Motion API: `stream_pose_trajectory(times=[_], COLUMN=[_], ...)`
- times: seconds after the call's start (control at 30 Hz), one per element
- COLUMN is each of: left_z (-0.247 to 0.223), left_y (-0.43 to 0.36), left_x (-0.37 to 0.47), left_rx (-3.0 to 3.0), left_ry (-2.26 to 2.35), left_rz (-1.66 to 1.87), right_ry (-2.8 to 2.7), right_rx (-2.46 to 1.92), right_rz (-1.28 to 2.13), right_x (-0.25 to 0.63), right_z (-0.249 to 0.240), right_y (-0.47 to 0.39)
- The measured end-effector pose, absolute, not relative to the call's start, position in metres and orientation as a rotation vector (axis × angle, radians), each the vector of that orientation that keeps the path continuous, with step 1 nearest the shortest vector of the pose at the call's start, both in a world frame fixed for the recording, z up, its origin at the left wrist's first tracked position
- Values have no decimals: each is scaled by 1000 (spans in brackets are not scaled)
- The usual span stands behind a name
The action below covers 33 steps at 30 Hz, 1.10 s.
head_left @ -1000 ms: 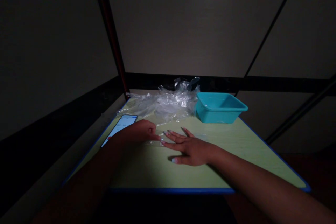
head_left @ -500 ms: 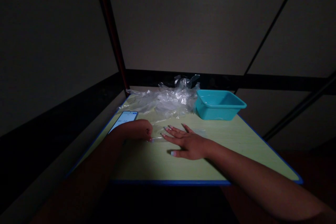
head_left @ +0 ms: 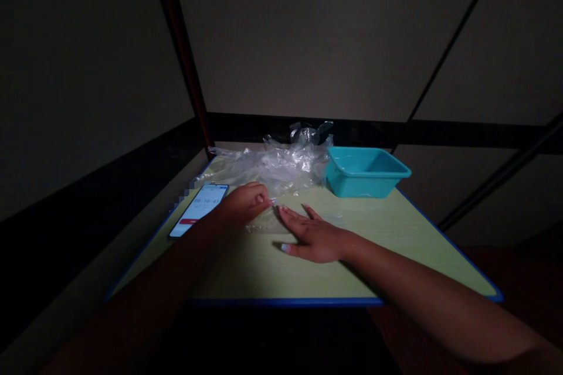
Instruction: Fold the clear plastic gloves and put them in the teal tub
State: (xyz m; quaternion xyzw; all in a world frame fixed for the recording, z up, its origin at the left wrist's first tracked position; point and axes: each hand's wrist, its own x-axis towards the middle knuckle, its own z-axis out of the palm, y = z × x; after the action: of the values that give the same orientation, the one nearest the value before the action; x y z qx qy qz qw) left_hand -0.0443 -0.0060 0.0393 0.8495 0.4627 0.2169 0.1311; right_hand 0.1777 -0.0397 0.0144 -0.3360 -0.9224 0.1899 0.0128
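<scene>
A clear plastic bag [head_left: 268, 224] lies flattened on the table, faint against the pale top. My left hand [head_left: 248, 198] is closed, with thumb and finger pinched at the bag's far edge. Stretched out over the bag, my right hand [head_left: 315, 238] rests palm down with its fingers extended, covering part of it. The two hands' fingertips are close together near the bag's far side. Beyond them sits a crumpled heap of clear plastic bags [head_left: 281, 167].
A turquoise plastic basin [head_left: 367, 185] stands at the back right of the table [head_left: 396, 258], which has a blue edge. A phone [head_left: 200, 211] showing a timer lies at the left, partly behind my left forearm. Panelled walls border the table's back and left.
My left hand has moved away from me and to the right, towards my right fingertips, uncovering more of the phone. My right hand stays nearly in place, its fingers closer together.
</scene>
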Motion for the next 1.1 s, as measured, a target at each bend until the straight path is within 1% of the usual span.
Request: stream_pose_trajectory(times=[0.03, 0.1, 0.17, 0.3, 0.37, 0.5, 0.73, 1.1], left_z=[37, 30, 22, 7, 2, -1, -3, -1], left_y=[-13, -31, -53, -90, -98, -99, -99, -102], left_x=[-36, -19, -4, 15, 19, 25, 27, -21], left_rx=[2483, 2528, 2606, 2642, 2627, 2604, 2585, 2477], left_ry=[1295, 1177, 1160, 1380, 1436, 1449, 1514, 1798], left_rz=[764, 867, 779, 405, 298, 290, 274, 103], right_ry=[-2864, -2857, -2870, -2861, -2847, -2901, -2903, -2875], right_rx=[-1061, -1078, -1090, -1255, -1357, -1442, -1435, -1340], right_rz=[587, 554, 506, 374, 331, 351, 354, 435], right_x=[177, 177, 178, 182, 183, 184, 184, 186], right_z=[14, 12, 11, 9, 10, 12, 8, 5], right_y=[-40, -40, -39, -37, -37, -37, -34, -32])
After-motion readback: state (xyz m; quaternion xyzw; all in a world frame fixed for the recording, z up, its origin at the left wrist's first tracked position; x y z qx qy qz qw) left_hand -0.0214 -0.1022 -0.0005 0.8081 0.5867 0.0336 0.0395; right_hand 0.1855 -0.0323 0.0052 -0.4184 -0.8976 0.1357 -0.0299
